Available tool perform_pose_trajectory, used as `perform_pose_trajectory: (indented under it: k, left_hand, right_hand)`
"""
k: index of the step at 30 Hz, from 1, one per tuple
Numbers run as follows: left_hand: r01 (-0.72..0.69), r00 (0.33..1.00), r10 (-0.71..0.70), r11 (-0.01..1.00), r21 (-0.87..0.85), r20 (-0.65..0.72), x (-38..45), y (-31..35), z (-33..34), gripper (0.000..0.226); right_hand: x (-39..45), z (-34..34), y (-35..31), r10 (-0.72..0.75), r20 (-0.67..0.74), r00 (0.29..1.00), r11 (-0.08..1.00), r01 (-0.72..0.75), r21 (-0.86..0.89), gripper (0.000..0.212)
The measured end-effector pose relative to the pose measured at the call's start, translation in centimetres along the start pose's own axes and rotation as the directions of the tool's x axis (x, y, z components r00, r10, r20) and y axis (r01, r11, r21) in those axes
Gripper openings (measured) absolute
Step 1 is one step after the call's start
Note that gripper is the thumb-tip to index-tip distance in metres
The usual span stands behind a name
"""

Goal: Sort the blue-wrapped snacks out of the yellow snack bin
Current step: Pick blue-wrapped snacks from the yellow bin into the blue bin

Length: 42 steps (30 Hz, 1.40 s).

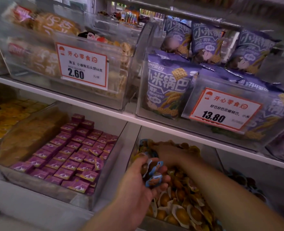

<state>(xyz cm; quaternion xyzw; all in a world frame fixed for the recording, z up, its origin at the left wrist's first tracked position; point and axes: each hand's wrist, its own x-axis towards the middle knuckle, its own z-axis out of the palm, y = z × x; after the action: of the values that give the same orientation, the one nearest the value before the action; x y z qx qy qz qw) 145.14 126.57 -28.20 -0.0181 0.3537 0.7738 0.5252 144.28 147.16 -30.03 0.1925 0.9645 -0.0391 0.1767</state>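
A clear bin [212, 157] on the lower shelf holds many small yellow-wrapped snacks [179, 212]. My left hand [137, 185] hovers over the bin's left side, cupped around several blue-wrapped snacks [154, 175]. My right hand [169, 154] reaches deep into the back of the same bin, its fingers buried among the wrappers and blurred. A few more blue wrappers [143, 144] show at the bin's far left corner. Whether the right hand holds anything is hidden.
To the left stands a clear bin of small purple boxes [74, 154], further left yellow packets [6, 117]. A bin at the right holds dark blue-edged snacks [244, 180]. The shelf above carries purple rice-crisp bags [169, 90] and biscuit packs [42, 47], with price tags in front.
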Motion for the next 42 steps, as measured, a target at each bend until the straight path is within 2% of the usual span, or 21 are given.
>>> perform_pose_trajectory:
  k: [2, 5, 7, 10, 14, 17, 18, 19, 20, 22, 23, 25, 27, 29, 32, 33, 35, 36, 37, 38, 42]
  left_hand:
    - [0.001, 1.0, -0.001, 1.0, 0.015, 0.018, 0.1, 0.1, -0.1, 0.036]
    - [0.013, 1.0, -0.014, 0.999, 0.031, 0.026, 0.2, 0.2, 0.0, 0.034]
    - [0.015, 1.0, -0.015, 0.999, 0.034, 0.008, 0.3, 0.2, -0.1, 0.033]
    - [0.011, 1.0, -0.011, 0.999, 0.038, 0.004, 0.4, 0.1, -0.3, 0.033]
    - [0.01, 1.0, -0.01, 0.999, 0.031, 0.019, 0.5, 0.0, -0.3, 0.033]
    - [0.016, 1.0, -0.015, 1.0, -0.013, 0.025, 0.8, 0.0, -0.3, 0.034]
    - [0.012, 1.0, -0.012, 1.0, -0.029, 0.024, 1.0, 0.0, -0.2, 0.033]
    - [-0.005, 1.0, 0.006, 0.999, -0.037, 0.022, 1.2, -0.1, 0.0, 0.032]
    - [-0.04, 0.999, 0.041, 0.999, -0.031, 0.014, 1.4, -0.2, 0.2, 0.029]
    - [-0.156, 0.988, 0.157, 0.987, 0.023, -0.017, 1.9, -0.5, 0.8, 0.022]
    - [-0.227, 0.972, 0.231, 0.971, 0.076, -0.036, 2.1, -0.8, 1.1, 0.02]
    - [-0.367, 0.914, 0.399, 0.89, 0.271, -0.073, 2.0, -2.1, 1.7, 0.016]
    - [-0.475, 0.819, 0.569, 0.741, 0.474, -0.07, 1.4, -3.9, 2.6, 0.012]
    - [-0.562, 0.741, 0.671, 0.62, 0.548, 0.0, 0.8, -5.7, 3.4, 0.016]
    - [-0.611, 0.718, 0.662, 0.451, 0.65, 0.216, 0.5, -7.9, 4.3, 0.021]
    - [-0.619, 0.702, 0.639, 0.331, 0.712, 0.314, 0.4, -8.5, 4.4, 0.022]
    - [-0.62, 0.599, 0.596, -0.077, 0.781, 0.535, 0.2, -9.5, 4.7, 0.036]
    - [-0.609, 0.538, 0.558, -0.261, 0.749, 0.632, 0.3, -9.8, 4.9, 0.046]
    - [-0.607, 0.516, 0.51, -0.349, 0.714, 0.688, 0.5, -10.0, 5.1, 0.054]
    - [-0.637, 0.524, 0.461, -0.345, 0.689, 0.716, 0.5, -9.9, 5.4, 0.059]
    - [-0.782, 0.561, 0.307, -0.107, 0.614, 0.769, 0.5, -9.8, 5.9, 0.072]
  right_hand:
    - [0.3, 0.1, 0.2, -0.016, -0.007, 1.0, 0.998, 0.015, -0.057, 0.059]
    - [0.4, 1.3, 0.6, -0.037, -0.087, 0.996, 0.996, 0.03, -0.081, 0.037]
    - [0.2, 1.8, 0.8, -0.048, -0.125, 0.991, 0.997, 0.041, -0.059, 0.04]
    - [-0.2, 1.7, 0.9, -0.068, -0.196, 0.978, 0.993, 0.085, 0.079, 0.043]
    - [-0.9, 0.9, 0.8, -0.036, -0.289, 0.957, 0.958, 0.115, 0.261, 0.006]
    - [-3.0, 0.0, 1.5, 0.159, -0.354, 0.922, 0.879, 0.031, 0.476, 0.03]
    - [-4.3, -0.4, 1.6, 0.284, -0.354, 0.891, 0.778, 0.001, 0.628, 0.032]
    - [-5.8, -0.7, 1.5, 0.398, -0.321, 0.86, 0.591, 0.027, 0.806, 0.033]
    - [-7.5, -0.9, 1.2, 0.467, -0.261, 0.845, 0.329, 0.108, 0.938, 0.034]
    - [-10.9, -0.7, 0.5, 0.445, -0.122, 0.887, -0.142, 0.205, 0.969, 0.034]
    - [-12.7, -0.2, -0.1, 0.386, -0.062, 0.92, -0.307, 0.192, 0.932, 0.031]
    - [-15.7, 1.0, -1.5, 0.289, 0.025, 0.957, -0.507, 0.131, 0.852, 0.03]
    - [-17.7, 2.1, -2.5, 0.237, 0.036, 0.971, -0.601, 0.117, 0.791, 0.038]
    - [-18.7, 2.8, -3.0, 0.209, 0.009, 0.978, -0.604, 0.122, 0.788, 0.042]
    - [-19.5, 3.0, -3.1, 0.217, 0.01, 0.976, -0.612, 0.128, 0.781, 0.048]
    - [-19.8, 2.9, -2.9, 0.242, 0.019, 0.97, -0.626, 0.141, 0.767, 0.049]
    - [-20.6, 2.7, -2.6, 0.278, -0.001, 0.96, -0.603, 0.175, 0.778, 0.045]
    - [-20.9, 2.6, -2.5, 0.298, -0.025, 0.954, -0.576, 0.201, 0.793, 0.041]
    - [-21.2, 2.6, -2.2, 0.327, -0.049, 0.944, -0.547, 0.231, 0.805, 0.039]
    - [-21.4, 2.7, -1.8, 0.366, -0.067, 0.928, -0.524, 0.265, 0.81, 0.039]
    - [-22.9, 3.0, 0.9, 0.438, -0.139, 0.888, -0.457, 0.353, 0.816, 0.041]
